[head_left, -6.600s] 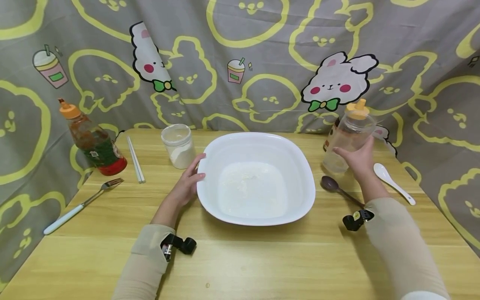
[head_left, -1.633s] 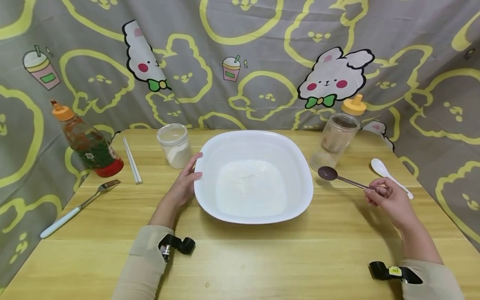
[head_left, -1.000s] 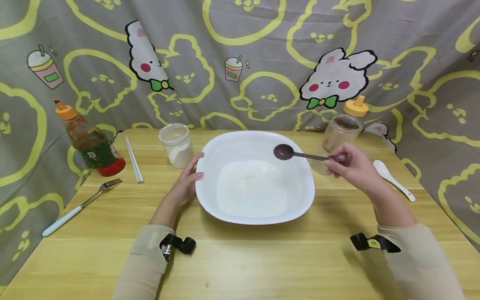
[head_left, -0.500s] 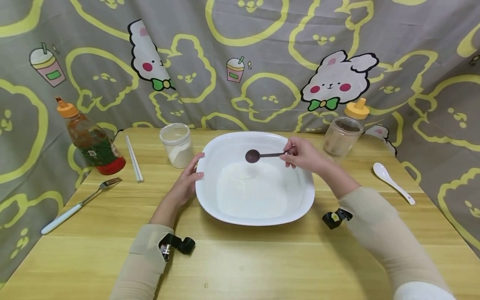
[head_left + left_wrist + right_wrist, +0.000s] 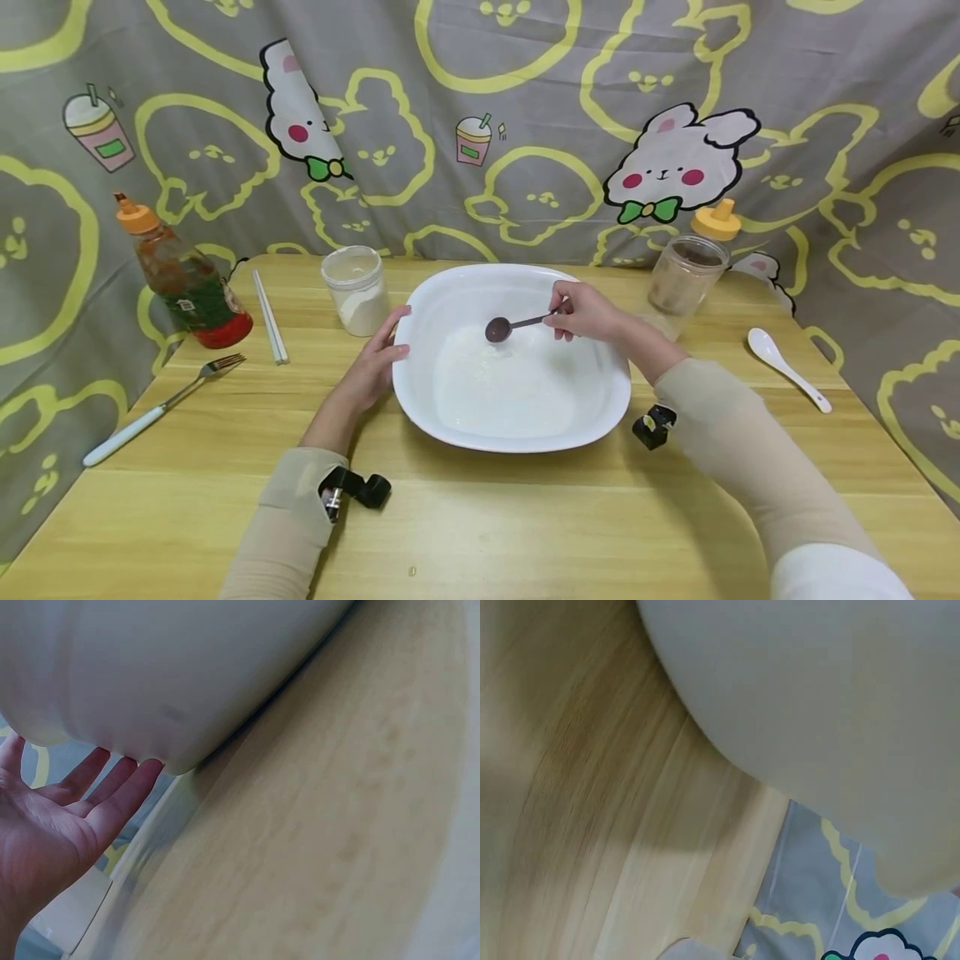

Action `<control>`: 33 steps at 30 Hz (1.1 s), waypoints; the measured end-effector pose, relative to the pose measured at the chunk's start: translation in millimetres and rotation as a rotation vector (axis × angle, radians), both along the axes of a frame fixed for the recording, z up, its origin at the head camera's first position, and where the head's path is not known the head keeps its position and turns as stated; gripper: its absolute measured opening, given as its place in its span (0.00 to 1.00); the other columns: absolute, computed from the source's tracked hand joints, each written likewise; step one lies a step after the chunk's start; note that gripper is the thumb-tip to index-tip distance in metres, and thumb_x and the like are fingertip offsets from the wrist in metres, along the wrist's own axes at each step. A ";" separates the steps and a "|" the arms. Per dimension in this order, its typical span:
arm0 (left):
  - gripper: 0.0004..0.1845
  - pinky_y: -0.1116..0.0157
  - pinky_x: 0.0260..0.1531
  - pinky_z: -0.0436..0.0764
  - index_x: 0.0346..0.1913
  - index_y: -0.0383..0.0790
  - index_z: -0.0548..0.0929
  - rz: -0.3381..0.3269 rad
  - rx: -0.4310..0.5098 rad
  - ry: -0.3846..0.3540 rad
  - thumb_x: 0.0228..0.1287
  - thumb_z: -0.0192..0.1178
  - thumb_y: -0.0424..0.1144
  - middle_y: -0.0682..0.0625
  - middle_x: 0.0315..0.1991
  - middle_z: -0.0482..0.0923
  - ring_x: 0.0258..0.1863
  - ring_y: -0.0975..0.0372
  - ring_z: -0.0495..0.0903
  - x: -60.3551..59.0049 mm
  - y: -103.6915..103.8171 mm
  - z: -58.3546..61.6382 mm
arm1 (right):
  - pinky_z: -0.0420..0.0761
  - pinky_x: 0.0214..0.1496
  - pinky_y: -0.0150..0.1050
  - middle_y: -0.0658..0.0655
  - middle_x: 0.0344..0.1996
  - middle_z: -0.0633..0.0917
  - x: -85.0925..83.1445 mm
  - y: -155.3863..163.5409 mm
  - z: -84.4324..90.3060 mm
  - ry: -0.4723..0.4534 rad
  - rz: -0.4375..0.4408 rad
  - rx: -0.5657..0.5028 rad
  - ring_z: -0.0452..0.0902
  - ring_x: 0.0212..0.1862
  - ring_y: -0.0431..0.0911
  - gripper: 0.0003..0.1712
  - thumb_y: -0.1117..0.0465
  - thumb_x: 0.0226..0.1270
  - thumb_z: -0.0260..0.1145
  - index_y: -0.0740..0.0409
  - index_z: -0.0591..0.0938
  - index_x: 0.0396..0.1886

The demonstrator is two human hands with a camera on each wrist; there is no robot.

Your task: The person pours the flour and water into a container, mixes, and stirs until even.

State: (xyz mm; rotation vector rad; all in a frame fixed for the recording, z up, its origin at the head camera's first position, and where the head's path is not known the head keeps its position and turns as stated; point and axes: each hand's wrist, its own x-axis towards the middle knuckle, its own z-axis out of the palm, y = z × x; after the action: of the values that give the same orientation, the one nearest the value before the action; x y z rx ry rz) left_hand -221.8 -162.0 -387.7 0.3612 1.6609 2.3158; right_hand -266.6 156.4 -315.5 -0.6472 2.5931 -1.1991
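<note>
Spoon over bowl: stirring position

Right hand (image 5: 581, 310): fingertips pinch the handle end of a dark spoon (image 5: 498, 328), its head tipped down over the white powder in the white bowl (image 5: 600, 392). Judgement: keep the head low and near the bowl's middle, stroke gently, so powder stays inside the rim.
Left hand (image 5: 375, 367): fingers straight, pressed flat against the bowl's left wall (image 5: 150, 690); good bracing against sliding.
Left of bowl: powder jar (image 5: 356, 290), chopsticks (image 5: 269, 317), fork (image 5: 153, 408), sauce bottle (image 5: 180, 279).
Right: clear jar (image 5: 684, 279), white spoon (image 5: 787, 367).
Surface: pale wooden table (image 5: 525, 517).
Room: grey curtain with yellow outlines and cartoon rabbits (image 5: 675, 167).
</note>
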 end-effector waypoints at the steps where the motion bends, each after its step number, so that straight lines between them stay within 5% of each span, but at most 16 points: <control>1: 0.31 0.58 0.35 0.76 0.63 0.51 0.54 -0.001 -0.008 0.002 0.54 0.46 0.31 0.39 0.56 0.54 0.45 0.51 0.68 -0.1 0.0 0.1 | 0.74 0.19 0.40 0.57 0.12 0.77 -0.5 -1.5 -1.0 0.004 0.006 0.016 0.73 0.16 0.49 0.07 0.71 0.54 0.59 0.65 0.67 0.25; 16: 0.31 0.62 0.32 0.77 0.63 0.50 0.55 -0.005 0.011 0.021 0.54 0.46 0.30 0.40 0.54 0.56 0.41 0.56 0.71 0.7 0.8 0.2 | 0.65 0.16 0.32 0.53 0.09 0.73 28.2 -23.9 -2.7 -0.031 0.277 0.185 0.66 0.13 0.43 0.05 0.68 0.56 0.58 0.58 0.70 0.24; 21: 0.31 0.62 0.32 0.77 0.63 0.49 0.54 0.000 0.011 0.025 0.54 0.45 0.30 0.40 0.54 0.56 0.41 0.56 0.71 1.1 0.6 0.6 | 0.66 0.18 0.31 0.49 0.09 0.72 40.0 -7.8 3.5 0.055 0.357 0.236 0.66 0.14 0.40 0.07 0.69 0.55 0.58 0.56 0.70 0.23; 29: 0.31 0.61 0.32 0.77 0.63 0.49 0.54 -0.003 0.012 0.030 0.55 0.46 0.30 0.39 0.54 0.56 0.41 0.55 0.71 0.4 0.1 -0.1 | 0.67 0.18 0.32 0.49 0.13 0.70 29.5 21.1 11.0 0.257 0.285 0.347 0.65 0.15 0.39 0.10 0.72 0.51 0.60 0.56 0.69 0.21; 33: 0.31 0.61 0.33 0.77 0.63 0.49 0.54 -0.010 0.030 0.034 0.55 0.45 0.29 0.39 0.53 0.57 0.41 0.56 0.71 0.6 -0.3 -1.2 | 0.66 0.18 0.33 0.50 0.11 0.71 17.0 22.4 11.1 0.231 0.208 0.369 0.65 0.15 0.41 0.09 0.71 0.51 0.60 0.57 0.69 0.21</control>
State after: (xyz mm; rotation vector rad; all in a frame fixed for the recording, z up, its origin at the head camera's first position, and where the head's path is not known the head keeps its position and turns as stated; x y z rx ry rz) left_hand -221.1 -162.3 -388.9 0.4158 1.6380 2.3417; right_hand -249.6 178.8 -304.5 -0.9881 2.7407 -0.5923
